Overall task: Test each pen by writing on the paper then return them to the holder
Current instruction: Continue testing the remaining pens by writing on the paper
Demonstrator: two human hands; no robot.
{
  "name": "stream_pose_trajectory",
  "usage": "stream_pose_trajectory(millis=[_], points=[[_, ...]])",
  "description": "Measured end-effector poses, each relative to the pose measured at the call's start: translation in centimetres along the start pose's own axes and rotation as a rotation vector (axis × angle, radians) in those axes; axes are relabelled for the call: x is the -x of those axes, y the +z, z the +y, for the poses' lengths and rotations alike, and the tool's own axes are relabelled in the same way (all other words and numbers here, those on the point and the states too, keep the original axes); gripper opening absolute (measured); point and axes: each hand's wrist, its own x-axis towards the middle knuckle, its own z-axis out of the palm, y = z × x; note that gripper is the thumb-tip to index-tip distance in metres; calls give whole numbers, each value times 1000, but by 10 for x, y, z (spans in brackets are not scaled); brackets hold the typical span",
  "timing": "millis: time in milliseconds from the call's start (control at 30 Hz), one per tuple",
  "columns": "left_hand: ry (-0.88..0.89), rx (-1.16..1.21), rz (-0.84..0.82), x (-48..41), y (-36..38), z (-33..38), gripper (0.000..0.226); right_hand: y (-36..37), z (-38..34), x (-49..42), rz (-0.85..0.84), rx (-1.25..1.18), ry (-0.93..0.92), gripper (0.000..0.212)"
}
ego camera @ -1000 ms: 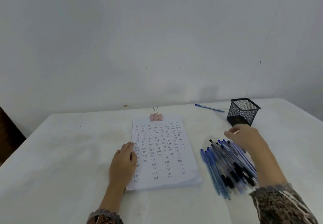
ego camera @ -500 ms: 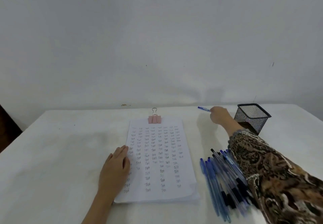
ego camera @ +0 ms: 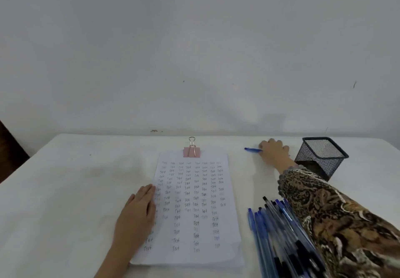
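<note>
right grip [ego camera: 275, 151]: fingers curled round blue pen [ego camera: 252, 149], its end poking out leftward, beside holder [ego camera: 322, 158]
left grip [ego camera: 138, 212]: flat, pressing paper [ego camera: 194, 202] edge

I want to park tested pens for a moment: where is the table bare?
Widest: the table left of the paper and left hand. Also a patch between paper, right hand and pen pile. Crowded: near right, with pen pile, sleeve and holder.

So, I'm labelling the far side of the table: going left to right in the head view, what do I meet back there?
Binder clip → single blue pen → right hand, on that pen's end → mesh pen holder.
</note>
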Motion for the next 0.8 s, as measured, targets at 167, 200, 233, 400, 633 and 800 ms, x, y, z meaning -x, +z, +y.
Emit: stream_pose_trajectory(millis=[167,200,233,400,633,800], points=[[11,6,-14,0,-1,1,44,-13,-13,11,-7,-93,-102,23],[17,5,-15,0,-2,0,44,-19,-18,14,24,-204,-130,25],[22,4,-16,0,-2,1,44,-25,-23,18,61,-346,-161,26],[35,14,4,2,-3,2,42,-67,-58,49,28,-880,-228,20],[49,32,8,4,-1,0,51,-81,-95,109,-390,-2258,-35,61],[38,66,17,7,-2,-1,50,-43,-108,153,-188,-2716,210,45]])
